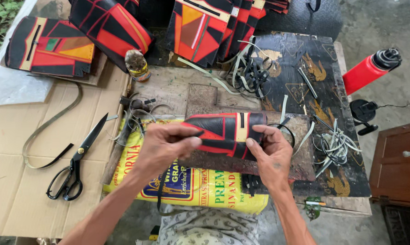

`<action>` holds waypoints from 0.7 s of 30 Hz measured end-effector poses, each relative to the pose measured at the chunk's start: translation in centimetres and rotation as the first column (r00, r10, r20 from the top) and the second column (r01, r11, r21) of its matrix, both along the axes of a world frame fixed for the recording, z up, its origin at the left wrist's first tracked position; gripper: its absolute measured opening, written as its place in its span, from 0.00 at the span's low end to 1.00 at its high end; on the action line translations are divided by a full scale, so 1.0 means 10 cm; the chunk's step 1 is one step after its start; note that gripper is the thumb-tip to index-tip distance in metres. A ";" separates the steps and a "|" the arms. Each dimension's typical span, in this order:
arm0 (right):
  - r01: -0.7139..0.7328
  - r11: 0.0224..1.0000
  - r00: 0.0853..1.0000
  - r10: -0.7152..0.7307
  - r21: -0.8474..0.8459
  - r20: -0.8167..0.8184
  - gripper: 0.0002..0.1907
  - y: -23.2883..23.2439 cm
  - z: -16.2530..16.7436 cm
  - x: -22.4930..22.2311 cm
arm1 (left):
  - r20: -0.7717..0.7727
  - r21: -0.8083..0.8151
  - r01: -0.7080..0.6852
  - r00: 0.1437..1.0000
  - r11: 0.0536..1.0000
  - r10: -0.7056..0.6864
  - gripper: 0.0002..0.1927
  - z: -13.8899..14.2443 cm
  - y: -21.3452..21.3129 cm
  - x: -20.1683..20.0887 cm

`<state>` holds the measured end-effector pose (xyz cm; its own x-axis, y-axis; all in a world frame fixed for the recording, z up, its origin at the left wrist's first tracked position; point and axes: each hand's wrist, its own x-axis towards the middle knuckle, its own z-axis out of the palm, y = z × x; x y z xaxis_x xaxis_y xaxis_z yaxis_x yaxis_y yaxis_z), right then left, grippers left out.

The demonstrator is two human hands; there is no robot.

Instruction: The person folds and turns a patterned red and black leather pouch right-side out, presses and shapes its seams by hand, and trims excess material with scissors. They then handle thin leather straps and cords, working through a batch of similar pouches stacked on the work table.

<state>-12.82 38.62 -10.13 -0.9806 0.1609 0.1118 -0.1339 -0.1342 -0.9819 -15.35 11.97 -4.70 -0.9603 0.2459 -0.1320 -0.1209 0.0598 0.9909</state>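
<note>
— So, where is the piece lying relative to your hands?

— You are holding it between them. The patchwork leather piece [225, 131], black and red with a cream stripe, is sitting just above the worktop [277, 68], over a yellow printed sack [205, 186]. Your left hand [166, 143] is pinching its left end, where the red point is tapering; your right hand [270, 152] is gripping its right end, fingers curling over the edge. Both hands are closed on the piece, apart from each other by its length.

— Which way is its long axis running?

— Left to right across your view, roughly level, tilting slightly up on the right. The narrow tip is pointing toward your left hand. Neither hand is nearer; each is touching one end.

— What is lying around it?

— Black scissors [75, 161] are resting on cardboard [14, 181], well off to your left. Loose leather strips [334, 147] are piling up near your right hand. More patchwork panels [50, 45] are standing along the far side.
</note>
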 end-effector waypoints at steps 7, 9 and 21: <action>-0.218 0.898 0.963 0.263 -0.382 0.067 0.19 0.06 0.25 -0.01 | -0.015 -0.012 0.176 0.984 0.984 -0.177 0.08 -0.02 0.41 -0.02; -0.213 0.926 0.963 0.253 -0.312 0.093 0.19 0.04 0.29 0.00 | -0.023 -0.057 0.171 0.985 0.984 -0.173 0.08 0.01 0.45 -0.03; -0.188 0.963 0.968 0.215 -0.193 0.131 0.22 0.00 0.26 0.09 | -0.063 -0.177 0.216 0.971 0.960 -0.231 0.08 0.16 0.50 0.03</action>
